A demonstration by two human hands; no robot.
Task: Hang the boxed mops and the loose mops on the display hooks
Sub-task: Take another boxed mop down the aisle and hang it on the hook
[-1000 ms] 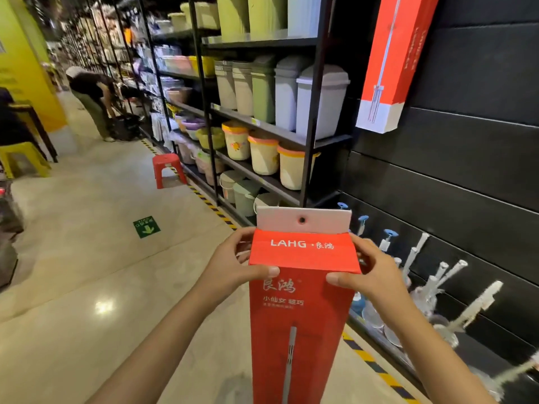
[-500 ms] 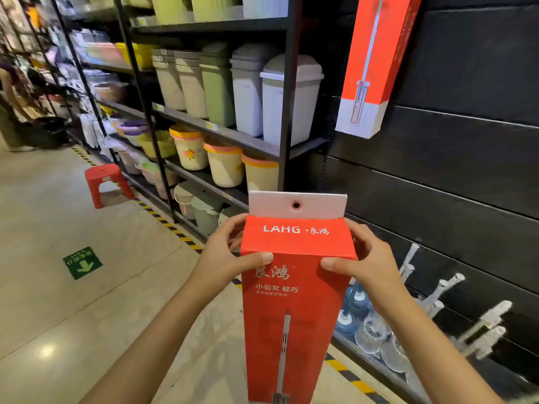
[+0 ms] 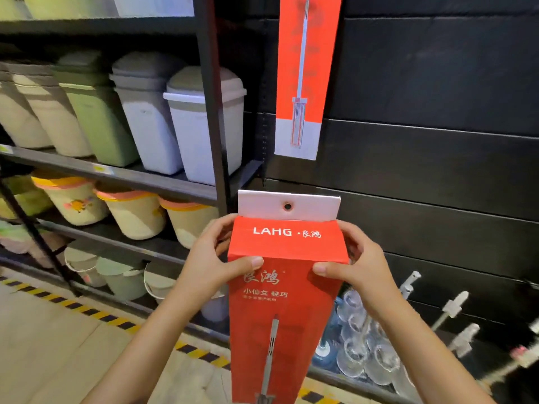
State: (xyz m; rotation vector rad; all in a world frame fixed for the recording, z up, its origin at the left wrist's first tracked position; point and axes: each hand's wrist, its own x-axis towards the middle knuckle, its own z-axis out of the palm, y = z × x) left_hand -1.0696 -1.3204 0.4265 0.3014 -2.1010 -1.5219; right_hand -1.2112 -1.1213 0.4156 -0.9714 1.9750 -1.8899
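View swung right and closer since a second ago: aisle floor and red stool gone from frame, black slat wall (image 3: 437, 83) now dead ahead. Boxed mop (image 3: 287, 301) carried along, raised nearer the wall, top tab now just under the already-hung boxed mop (image 3: 306, 77). Grip unchanged across all three frames.

Meaning for the task, as a judgement: approach phase nearly done, hanging not yet started. One box up on the wall, this one next. No free hook visible near the tab; target hook likely above frame or hidden behind the box, cannot tell.

Grip state: left hand (image 3: 210, 266) clamped on the box's left upper edge, thumb across the front face, fingers curled behind. Right hand (image 3: 358, 266) mirrored on the right edge, thumb on front, fingers wrapped behind. Both firmly closed on the carton, nothing else held.

Box look: tall narrow red carton, upright, held in mid-air in front of the wall, not touching it. Slanted red top panel printed "LAHG". White cardboard hang tab (image 3: 288, 205) standing above it with a metal eyelet (image 3: 288, 206) at centre, unobstructed. Grey mop handle graphic down the front. Bottom end out of frame.

Nearby: lidded bins (image 3: 201, 121) on shelving to the left, loose white-handled items (image 3: 455, 307) low on the right.
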